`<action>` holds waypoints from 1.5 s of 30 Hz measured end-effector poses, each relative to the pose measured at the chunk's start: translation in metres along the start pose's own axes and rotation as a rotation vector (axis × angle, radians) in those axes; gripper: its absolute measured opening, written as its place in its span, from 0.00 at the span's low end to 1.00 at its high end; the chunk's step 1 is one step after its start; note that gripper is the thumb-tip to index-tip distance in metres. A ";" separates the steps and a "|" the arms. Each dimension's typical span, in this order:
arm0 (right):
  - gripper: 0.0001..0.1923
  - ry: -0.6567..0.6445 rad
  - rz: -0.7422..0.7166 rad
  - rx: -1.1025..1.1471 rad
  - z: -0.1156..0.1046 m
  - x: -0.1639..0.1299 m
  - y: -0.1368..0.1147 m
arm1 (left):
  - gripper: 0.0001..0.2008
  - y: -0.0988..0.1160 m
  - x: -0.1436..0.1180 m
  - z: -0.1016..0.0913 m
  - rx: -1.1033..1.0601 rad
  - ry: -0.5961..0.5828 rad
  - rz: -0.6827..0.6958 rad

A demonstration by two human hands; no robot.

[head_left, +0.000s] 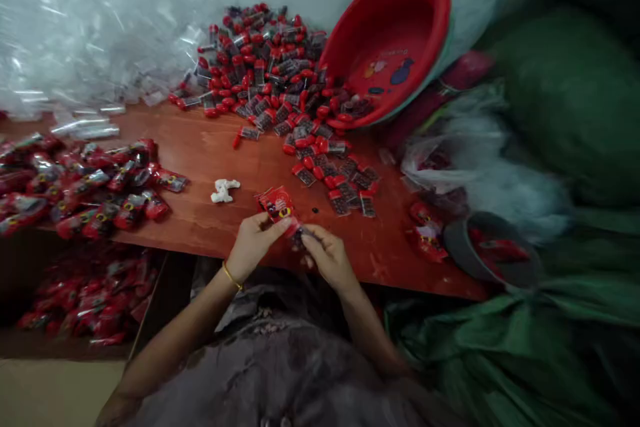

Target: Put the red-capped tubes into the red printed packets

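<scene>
Across the whole width of the view runs a reddish-brown wooden table [200,147], and it carries nearly everything here. Behind it on the left lies a great heap of clear plastic sleeves [85,33], piled against the pale wall. To the right, off the table's end, sit dark green sacks [565,93], with a crumpled clear bag [480,167] between them and the table. A red plastic basin [395,40] is tipped on its side at the back right, its mouth facing the table, and from it spreads a wide pile of small red-capped vials [280,73] that thins out toward the middle of the table. On the left edge rests a pile of filled red packets [85,187], and more of the same lie in a box [85,300] below the table. A small grey bowl [487,250] holding red pieces sits at the right front corner. A scrap of white material [223,191] lies alone on the bare wood.

At the near edge the left hand [255,240], a gold bangle [231,275] on its wrist, pinches the lower end of a red printed packet [277,205] that stands up over the table. The right hand [327,255] is just beside it, fingers closed around a small vial [300,233] at the packet's mouth; how far it is inside I cannot tell.
</scene>
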State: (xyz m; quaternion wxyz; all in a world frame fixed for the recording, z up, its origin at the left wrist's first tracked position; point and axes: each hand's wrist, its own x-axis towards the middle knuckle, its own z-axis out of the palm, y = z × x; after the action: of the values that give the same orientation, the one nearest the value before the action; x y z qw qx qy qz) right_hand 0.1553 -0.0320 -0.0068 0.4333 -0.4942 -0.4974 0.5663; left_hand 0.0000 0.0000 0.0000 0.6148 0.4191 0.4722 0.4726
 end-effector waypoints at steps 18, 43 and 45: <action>0.13 0.133 -0.098 -0.031 0.025 0.006 0.009 | 0.17 0.002 -0.002 0.017 -0.383 0.125 -0.115; 0.10 0.303 -0.211 -0.068 0.036 0.008 0.017 | 0.19 -0.005 -0.001 0.020 -0.381 0.059 -0.023; 0.09 0.345 -0.272 -0.246 0.026 0.006 0.023 | 0.17 -0.011 -0.002 0.020 -0.308 0.076 0.029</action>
State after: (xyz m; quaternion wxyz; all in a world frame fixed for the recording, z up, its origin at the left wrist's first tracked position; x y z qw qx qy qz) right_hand 0.1288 -0.0327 -0.0298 0.5205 -0.5610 -0.5433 0.3453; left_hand 0.0209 -0.0054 -0.0059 0.6467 0.3084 0.4110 0.5636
